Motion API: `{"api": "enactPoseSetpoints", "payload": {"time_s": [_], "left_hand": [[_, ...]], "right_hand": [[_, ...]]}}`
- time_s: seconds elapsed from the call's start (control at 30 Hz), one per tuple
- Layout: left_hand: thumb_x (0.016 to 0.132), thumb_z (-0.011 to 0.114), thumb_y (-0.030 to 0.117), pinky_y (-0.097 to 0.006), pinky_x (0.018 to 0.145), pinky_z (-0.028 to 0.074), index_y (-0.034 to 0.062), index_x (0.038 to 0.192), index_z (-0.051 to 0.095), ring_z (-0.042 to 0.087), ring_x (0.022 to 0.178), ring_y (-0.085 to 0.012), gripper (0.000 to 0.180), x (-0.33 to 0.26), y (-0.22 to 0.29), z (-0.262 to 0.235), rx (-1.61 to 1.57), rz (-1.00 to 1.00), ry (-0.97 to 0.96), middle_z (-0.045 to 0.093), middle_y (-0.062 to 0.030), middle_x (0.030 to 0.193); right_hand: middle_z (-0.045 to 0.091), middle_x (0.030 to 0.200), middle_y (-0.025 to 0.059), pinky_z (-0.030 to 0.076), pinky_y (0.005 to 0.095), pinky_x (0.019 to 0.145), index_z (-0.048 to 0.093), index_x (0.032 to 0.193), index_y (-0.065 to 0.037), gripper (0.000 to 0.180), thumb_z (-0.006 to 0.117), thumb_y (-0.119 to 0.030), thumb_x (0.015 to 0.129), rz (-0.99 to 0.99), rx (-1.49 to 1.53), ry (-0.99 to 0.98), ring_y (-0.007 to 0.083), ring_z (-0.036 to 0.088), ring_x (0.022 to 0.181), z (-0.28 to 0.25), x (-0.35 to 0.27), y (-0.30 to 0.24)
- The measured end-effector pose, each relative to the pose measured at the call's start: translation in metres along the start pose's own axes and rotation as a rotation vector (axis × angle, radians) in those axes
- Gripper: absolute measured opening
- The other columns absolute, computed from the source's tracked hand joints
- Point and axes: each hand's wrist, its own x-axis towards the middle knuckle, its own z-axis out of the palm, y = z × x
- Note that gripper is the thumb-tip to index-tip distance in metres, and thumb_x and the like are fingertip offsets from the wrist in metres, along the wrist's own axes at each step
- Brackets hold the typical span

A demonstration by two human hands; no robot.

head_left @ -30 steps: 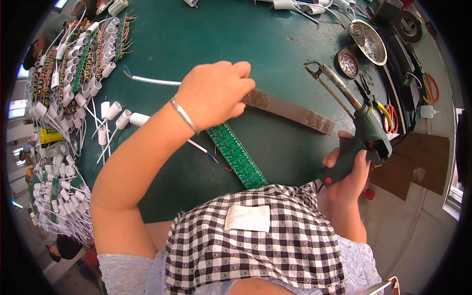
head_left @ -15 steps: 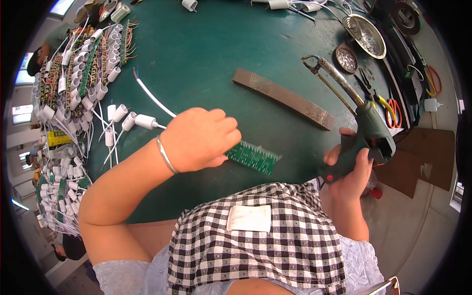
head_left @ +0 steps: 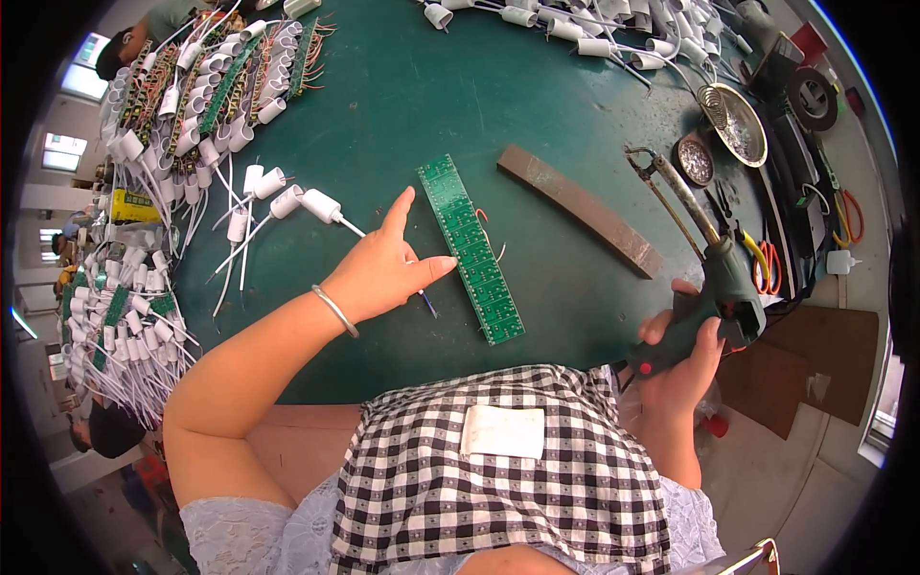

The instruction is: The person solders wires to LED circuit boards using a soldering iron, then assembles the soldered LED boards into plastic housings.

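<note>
A long green circuit board strip (head_left: pixel 471 245) lies flat on the dark green table (head_left: pixel 412 105). My left hand (head_left: pixel 383 268), with a thin bracelet at the wrist, rests beside the strip with fingers spread; thumb and forefinger tips reach toward its left edge, holding nothing. My right hand (head_left: pixel 682 359) grips the handle of a green soldering gun (head_left: pixel 714 278), whose metal tip points up and away to the left of the hand. A rusty flat metal bar (head_left: pixel 580 208) lies between the strip and the gun.
Piles of white lamp sockets with wires (head_left: pixel 172 115) crowd the left side and the far edge (head_left: pixel 575 29). A round metal dish (head_left: pixel 733 125), a small tin (head_left: pixel 694 159), pliers (head_left: pixel 757 259) and a cardboard sheet (head_left: pixel 815 355) sit at the right.
My left hand laid the green strip down flat and straightened it, then opened beside it. The right hand kept hold of the soldering gun, almost unmoved.
</note>
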Motion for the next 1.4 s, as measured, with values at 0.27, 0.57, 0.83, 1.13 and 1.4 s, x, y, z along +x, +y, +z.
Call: {"api": "enactPoseSetpoints", "payload": {"time_s": [0.27,0.57,0.83,1.13,1.4], "left_hand": [[0.078,0.071,0.032,-0.037,0.067,0.050,0.0165,0.116,0.060,0.062,0.078,-0.0252,0.043,0.058,0.055,-0.007,0.745,0.708,0.360,0.062,-0.0035,0.086],[0.077,0.071,0.028,-0.039,0.074,0.052,0.0185,0.106,0.063,0.061,0.090,-0.0239,0.032,0.114,0.080,-0.002,0.913,0.788,0.026,0.058,-0.0011,0.097],[0.073,0.073,0.029,-0.035,0.065,0.052,0.0124,0.092,0.063,0.060,0.080,-0.0202,0.027,0.031,0.054,-0.001,0.857,0.783,0.169,0.055,-0.0002,0.089],[0.075,0.072,0.027,-0.039,0.067,0.049,0.0077,0.090,0.053,0.059,0.075,-0.0282,0.031,0.023,0.010,-0.012,0.400,0.588,0.390,0.059,-0.0074,0.085],[0.080,0.062,0.010,-0.042,0.069,0.045,0.0046,0.087,0.049,0.055,0.075,-0.0325,0.016,0.035,-0.021,-0.035,0.235,0.700,0.391,0.053,-0.0117,0.081]], "right_hand": [[0.053,0.120,0.0207,0.050,0.0361,0.058,0.036,0.129,0.000,0.049,0.051,-0.034,0.096,0.014,0.030,0.082,0.0192,0.059,0.063,0.003,0.010,0.001],[0.053,0.122,0.0201,0.050,0.0358,0.059,0.038,0.128,0.000,0.047,0.050,-0.033,0.096,-0.009,-0.008,0.077,0.0194,0.059,0.065,-0.001,0.012,0.003],[0.053,0.123,0.0155,0.047,0.0335,0.063,0.039,0.132,-0.004,0.048,0.049,-0.035,0.096,0.011,-0.073,-0.036,0.0175,0.055,0.064,0.007,0.018,0.007],[0.054,0.117,0.0211,0.049,0.0330,0.056,0.040,0.125,0.002,0.047,0.050,-0.035,0.097,0.046,-0.103,-0.240,0.0175,0.057,0.060,0.030,0.035,0.016],[0.055,0.115,0.0189,0.049,0.0339,0.054,0.042,0.123,0.003,0.049,0.055,-0.034,0.094,0.122,-0.247,-0.275,0.0185,0.057,0.060,0.060,0.041,0.014]]}}
